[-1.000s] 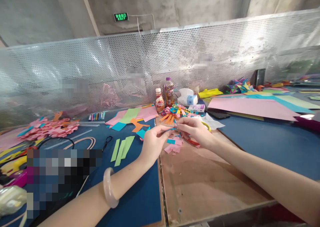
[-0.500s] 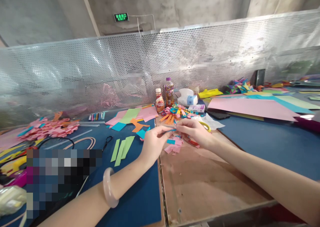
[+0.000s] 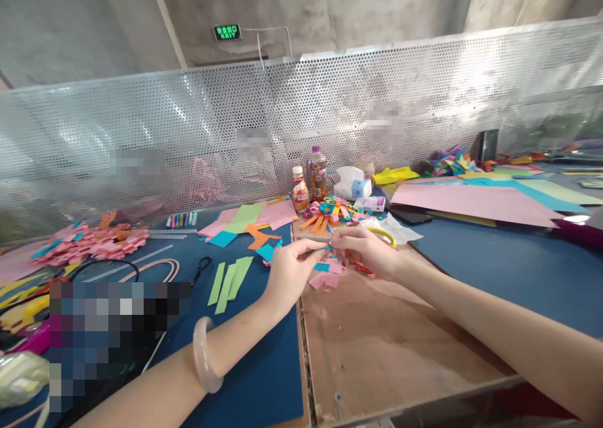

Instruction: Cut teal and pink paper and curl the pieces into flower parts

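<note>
My left hand (image 3: 291, 274) and my right hand (image 3: 372, 251) meet over the bare wooden part of the table, fingertips pinched close together. Between them is a small blue paper strip (image 3: 324, 248), mostly covered by the fingers. Below it lie pink paper scraps (image 3: 328, 279) with a small blue piece (image 3: 321, 267) on top. A yellow loop-shaped handle (image 3: 389, 237) shows behind my right hand, and something red (image 3: 362, 268) is partly hidden under it. Several green paper strips (image 3: 230, 283) rest left of my left hand, near a blue paper piece (image 3: 266, 252).
Behind my hands stand a brown drink bottle (image 3: 300, 192), a purple-capped bottle (image 3: 318, 175) and a tissue pack (image 3: 353, 186), beside colourful paper strips (image 3: 325, 217). Pink paper pieces (image 3: 94, 242) pile up left; large pink sheets (image 3: 471, 203) lie right. A perforated metal screen (image 3: 301, 114) closes the back.
The fingers of my right hand have shifted slightly at the blue strip, and less of it shows. Both hands stay in almost the same place.
</note>
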### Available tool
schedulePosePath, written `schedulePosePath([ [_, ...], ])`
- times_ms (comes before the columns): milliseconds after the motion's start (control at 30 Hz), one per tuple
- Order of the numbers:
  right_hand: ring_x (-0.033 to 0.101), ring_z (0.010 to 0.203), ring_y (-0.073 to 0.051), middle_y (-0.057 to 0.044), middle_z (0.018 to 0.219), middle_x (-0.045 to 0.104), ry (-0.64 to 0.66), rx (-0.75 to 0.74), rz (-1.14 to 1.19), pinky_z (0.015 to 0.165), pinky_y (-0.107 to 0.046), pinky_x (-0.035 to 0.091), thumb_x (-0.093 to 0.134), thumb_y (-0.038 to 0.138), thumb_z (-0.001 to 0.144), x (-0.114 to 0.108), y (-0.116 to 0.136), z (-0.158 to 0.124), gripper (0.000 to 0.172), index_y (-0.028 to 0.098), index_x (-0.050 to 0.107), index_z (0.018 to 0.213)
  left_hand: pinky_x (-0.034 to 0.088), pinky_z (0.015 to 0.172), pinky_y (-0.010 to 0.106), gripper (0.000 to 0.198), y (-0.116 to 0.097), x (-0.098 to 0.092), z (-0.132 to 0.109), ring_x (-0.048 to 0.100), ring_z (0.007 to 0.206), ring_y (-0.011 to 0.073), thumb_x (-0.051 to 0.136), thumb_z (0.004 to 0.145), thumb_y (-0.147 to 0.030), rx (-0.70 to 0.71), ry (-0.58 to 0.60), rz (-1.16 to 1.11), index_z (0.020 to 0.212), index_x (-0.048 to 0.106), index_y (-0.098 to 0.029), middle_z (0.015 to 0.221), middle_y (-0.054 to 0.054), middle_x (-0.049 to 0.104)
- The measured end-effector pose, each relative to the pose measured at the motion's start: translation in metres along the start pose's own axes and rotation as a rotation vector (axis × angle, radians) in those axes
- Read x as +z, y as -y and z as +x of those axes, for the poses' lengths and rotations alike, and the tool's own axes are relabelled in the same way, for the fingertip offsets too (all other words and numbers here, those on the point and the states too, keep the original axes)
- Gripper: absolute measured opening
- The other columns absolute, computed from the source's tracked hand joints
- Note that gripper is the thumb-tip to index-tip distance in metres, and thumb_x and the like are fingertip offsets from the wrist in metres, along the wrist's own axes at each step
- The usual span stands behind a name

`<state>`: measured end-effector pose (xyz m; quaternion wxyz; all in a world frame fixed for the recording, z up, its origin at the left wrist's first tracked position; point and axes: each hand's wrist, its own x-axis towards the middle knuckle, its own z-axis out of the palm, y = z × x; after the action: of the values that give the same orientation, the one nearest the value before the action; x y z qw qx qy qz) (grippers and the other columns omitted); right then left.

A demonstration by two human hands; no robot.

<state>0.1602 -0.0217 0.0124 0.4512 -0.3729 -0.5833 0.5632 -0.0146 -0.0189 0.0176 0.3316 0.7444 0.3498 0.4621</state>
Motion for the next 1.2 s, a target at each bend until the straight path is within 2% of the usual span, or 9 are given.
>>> schedulePosePath([
  [100, 0.035, 0.039, -0.006, 0.004, 0.051, 0.043, 0.059, 0.029, 0.121, 0.034, -0.02, 0.019, 0.056, 0.026, 0.071, 0.002, -0.001, 0.001, 0.015, 0.016, 0.05, 0.06, 0.052, 0.078, 0.032, 0.018, 0.0, -0.001, 0.0, 0.065, 0.083, 0.0198, 0.06, 0.075, -0.027, 0.004, 0.008, 0.02, 0.088, 0.069, -0.019, 0.091, 0.004, 0.071],
  [267, 0.033, 0.043, -0.006, 0.006, 0.052, 0.035, 0.077, 0.035, 0.213, 0.037, -0.02, 0.02, 0.058, 0.025, 0.067, 0.006, -0.003, 0.003, 0.016, 0.018, 0.045, 0.062, 0.052, 0.076, 0.032, 0.016, -0.001, -0.001, 0.0, 0.065, 0.081, 0.0202, 0.06, 0.074, -0.028, 0.036, -0.021, 0.084, 0.085, 0.07, -0.02, 0.089, 0.004, 0.071],
  [633, 0.036, 0.044, -0.007, 0.006, 0.054, 0.039, 0.081, 0.056, 0.283, 0.04, -0.021, 0.023, 0.056, 0.021, 0.064, 0.006, -0.005, 0.002, 0.01, 0.018, 0.047, 0.066, 0.05, 0.066, 0.026, 0.012, -0.002, -0.002, 0.001, 0.063, 0.077, 0.0161, 0.06, 0.075, -0.026, 0.173, -0.017, 0.191, 0.087, 0.063, -0.021, 0.089, 0.003, 0.068],
  [900, 0.035, 0.045, -0.007, 0.006, 0.053, 0.039, 0.077, 0.034, 0.266, 0.043, -0.023, 0.023, 0.056, 0.019, 0.067, 0.004, -0.007, 0.003, 0.009, 0.018, 0.049, 0.063, 0.048, 0.072, 0.027, 0.01, 0.004, -0.007, 0.006, 0.06, 0.086, 0.0168, 0.057, 0.078, -0.026, 0.304, 0.041, 0.254, 0.085, 0.062, -0.02, 0.092, 0.005, 0.064],
  [1200, 0.035, 0.047, -0.007, 0.005, 0.053, 0.039, 0.044, 0.029, 0.253, 0.043, -0.023, 0.022, 0.054, 0.02, 0.07, 0.005, -0.005, 0.003, 0.013, 0.017, 0.048, 0.059, 0.049, 0.07, 0.025, 0.009, 0.009, -0.006, 0.004, 0.061, 0.08, 0.014, 0.057, 0.079, -0.024, 0.328, 0.031, 0.308, 0.087, 0.058, -0.02, 0.089, 0.002, 0.064],
])
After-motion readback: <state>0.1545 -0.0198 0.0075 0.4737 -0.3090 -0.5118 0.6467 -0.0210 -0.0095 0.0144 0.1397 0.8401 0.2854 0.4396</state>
